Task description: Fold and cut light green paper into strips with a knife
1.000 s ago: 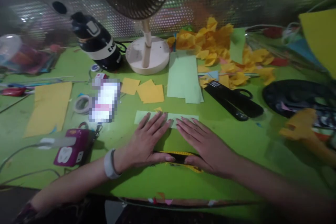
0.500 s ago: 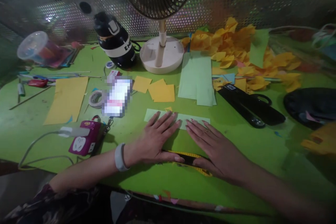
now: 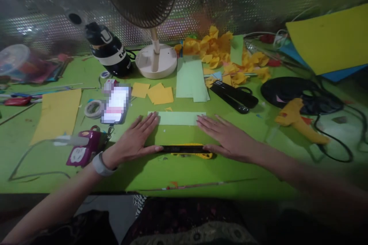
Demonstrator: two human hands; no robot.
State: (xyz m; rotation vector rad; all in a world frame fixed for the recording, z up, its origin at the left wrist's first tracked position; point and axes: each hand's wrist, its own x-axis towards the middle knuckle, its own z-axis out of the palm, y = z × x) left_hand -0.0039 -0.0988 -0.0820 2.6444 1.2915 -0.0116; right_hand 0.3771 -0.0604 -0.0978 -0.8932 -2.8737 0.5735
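Observation:
A pale green paper strip [image 3: 181, 118] lies flat on the green table. My left hand [image 3: 138, 141] rests open at its left end, fingertips on the paper. At the right end my right hand [image 3: 227, 137] lies open in the same way, fingers stretched out. Both thumbs reach down to a black and yellow cutter knife [image 3: 184, 148], which lies level in front of the strip. The left thumb touches its left end, and the right thumb its right part. No blade can be made out.
Green sheets [image 3: 188, 76], orange paper squares [image 3: 161, 93] and a black stapler [image 3: 234, 95] lie beyond the strip. A phone [image 3: 115, 104], tape roll [image 3: 94, 109] and purple device [image 3: 83, 149] sit left. A yellow glue gun [image 3: 304, 120] lies right. A fan [image 3: 156, 61] and bottle [image 3: 110, 51] stand behind.
My hands have moved apart, from the strip's middle to its two ends, uncovering its centre. More of the knife shows between the thumbs. The view has turned right, bringing in the glue gun.

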